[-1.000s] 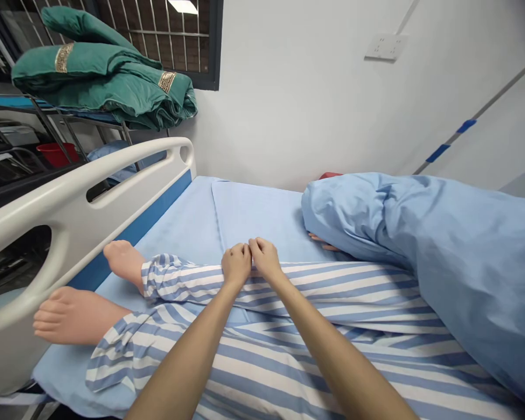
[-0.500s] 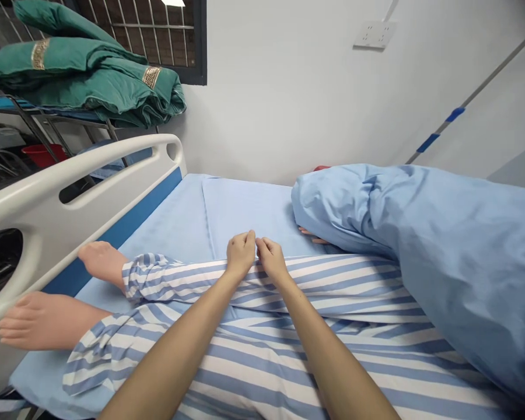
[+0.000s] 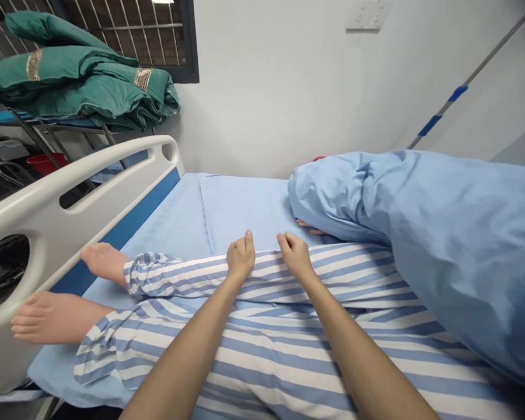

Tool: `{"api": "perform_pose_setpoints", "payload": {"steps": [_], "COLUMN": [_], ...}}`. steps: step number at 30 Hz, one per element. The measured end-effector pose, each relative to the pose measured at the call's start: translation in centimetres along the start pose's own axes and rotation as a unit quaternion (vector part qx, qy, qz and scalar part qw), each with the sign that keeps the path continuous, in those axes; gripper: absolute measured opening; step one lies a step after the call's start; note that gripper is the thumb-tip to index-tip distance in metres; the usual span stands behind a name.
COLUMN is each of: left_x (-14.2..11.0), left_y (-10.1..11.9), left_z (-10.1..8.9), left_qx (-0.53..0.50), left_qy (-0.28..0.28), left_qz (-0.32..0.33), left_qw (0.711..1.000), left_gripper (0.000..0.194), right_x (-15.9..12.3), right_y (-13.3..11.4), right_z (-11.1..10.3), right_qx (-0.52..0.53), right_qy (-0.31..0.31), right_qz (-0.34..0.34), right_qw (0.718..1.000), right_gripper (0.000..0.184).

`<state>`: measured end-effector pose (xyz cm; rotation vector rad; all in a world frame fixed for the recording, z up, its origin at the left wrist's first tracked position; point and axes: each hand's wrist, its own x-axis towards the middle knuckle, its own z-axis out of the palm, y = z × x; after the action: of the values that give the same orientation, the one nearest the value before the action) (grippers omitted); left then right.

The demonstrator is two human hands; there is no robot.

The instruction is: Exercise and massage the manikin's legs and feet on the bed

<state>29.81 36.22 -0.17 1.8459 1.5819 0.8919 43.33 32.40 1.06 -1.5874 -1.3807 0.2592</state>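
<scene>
My left hand (image 3: pixel 241 255) is closed in a fist, thumb upward, over the far leg of the striped trousers (image 3: pixel 271 344). A short way to its right, my right hand (image 3: pixel 294 253) is also curled into a fist at the same leg's upper edge. Nothing shows in either hand. Whether the fists press on the cloth or hover just above it, I cannot tell. The trousers are on a lying figure, whose bare, smooth feet (image 3: pixel 55 318) point left. A light blue quilt (image 3: pixel 441 216) covers its upper part, with fingertips (image 3: pixel 308 226) showing beneath the edge.
The bed's white end board (image 3: pixel 91 166) stands at the left. Under the figure lies a blue sheet (image 3: pixel 245 204). Beyond are a folded green quilt (image 3: pixel 91 87) on a rack, a wall socket (image 3: pixel 367 16) and a slanting pole (image 3: pixel 476 73) with blue bands.
My fists have moved apart: the right one has shifted right, away from the left, which stays almost in place. The view has tilted slightly.
</scene>
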Motion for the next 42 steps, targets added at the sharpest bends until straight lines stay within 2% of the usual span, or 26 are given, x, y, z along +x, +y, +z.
{"api": "perform_pose_setpoints", "payload": {"steps": [4,8,10,13,15,18,21,25,27,29,32,35,37,39,42], "left_x": [0.9,1.5,0.9,-0.4,-1.0,-1.2,-1.2,-1.6,-2.0,-2.8,-4.7,-7.4,-9.3,-10.7,-11.5], "left_y": [2.0,5.2,6.0,5.9,5.5,5.3,5.6,5.4,4.4,2.6,-1.2,-5.4,-8.2,-10.6,-13.1], "left_z": [0.8,3.5,4.9,6.0,6.1,5.9,5.8,4.9,3.4,0.6,-6.0,-13.3,-16.8,-18.6,-18.6], "left_qx": [-0.051,-0.157,-0.143,-0.071,-0.041,-0.012,0.012,-0.02,-0.076,-0.132,-0.178,-0.18,-0.151,-0.102,0.022], "left_qy": [0.0,0.0,-0.015,-0.032,-0.037,-0.041,-0.053,-0.097,-0.106,-0.105,-0.095,-0.056,-0.066,-0.067,-0.002], "left_qz": [-0.033,-0.041,-0.032,-0.007,0.015,0.034,0.041,0.066,0.079,0.084,0.064,0.041,0.019,0.004,0.013], "left_qw": [0.998,0.987,0.989,0.997,0.998,0.999,0.998,0.993,0.988,0.982,0.977,0.981,0.986,0.992,1.0], "left_gripper": [0.067,0.074,0.069,0.06,0.059,0.06,0.056,0.051,0.054,0.056,0.055,0.052,0.056,0.055,0.051], "right_x": [0.0,0.7,0.8,0.7,0.7,1.0,1.2,1.0,0.9,0.9,1.0,1.0,0.9,0.8,1.1], "right_y": [0.9,0.8,0.5,-0.2,-0.2,0.9,2.6,3.4,3.3,3.2,3.2,3.2,3.2,3.2,3.0], "right_z": [-0.2,0.3,-0.1,-1.6,-2.8,-4.0,-4.2,-3.9,-3.8,-3.8,-3.8,-3.6,-3.5,-3.5,-3.9], "right_qx": [0.004,0.059,0.057,-0.052,-0.139,-0.21,-0.213,-0.219,-0.229,-0.238,-0.243,-0.248,-0.25,-0.252,-0.263], "right_qy": [0.007,0.002,0.022,0.057,0.093,0.153,0.161,0.172,0.17,0.161,0.154,0.157,0.155,0.146,0.105], "right_qz": [0.029,0.053,0.064,0.014,-0.014,0.051,0.133,0.134,0.139,0.149,0.157,0.164,0.167,0.168,0.165], "right_qw": [1.0,0.997,0.996,0.997,0.986,0.964,0.954,0.951,0.948,0.946,0.945,0.942,0.941,0.942,0.945], "right_gripper": [0.039,0.037,0.038,0.04,0.039,0.037,0.038,0.04,0.04,0.039,0.039,0.039,0.039,0.038,0.036]}}
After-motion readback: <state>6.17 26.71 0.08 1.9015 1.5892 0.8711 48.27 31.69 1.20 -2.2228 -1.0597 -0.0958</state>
